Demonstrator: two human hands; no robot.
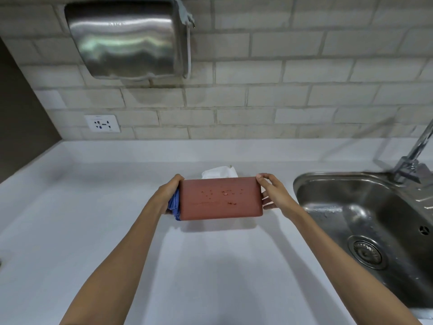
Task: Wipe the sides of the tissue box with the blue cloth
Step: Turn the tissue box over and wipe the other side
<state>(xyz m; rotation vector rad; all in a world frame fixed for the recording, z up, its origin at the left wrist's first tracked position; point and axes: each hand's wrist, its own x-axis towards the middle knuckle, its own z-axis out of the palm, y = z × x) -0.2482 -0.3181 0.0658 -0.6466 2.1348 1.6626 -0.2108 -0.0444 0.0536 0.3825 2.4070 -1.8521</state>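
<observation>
The tissue box (pixel 221 198), reddish-brown with small specks on the face toward us, sits over the white counter (pixel 93 219) between both hands. The left hand (pixel 169 193) presses the bunched blue cloth (pixel 174 205) against its left end; the right hand (pixel 273 193) braces the opposite end, fingers spread. This looks like the end-wiping step (the speckled face seems untouched), so next the cloth must come round onto it.
</observation>
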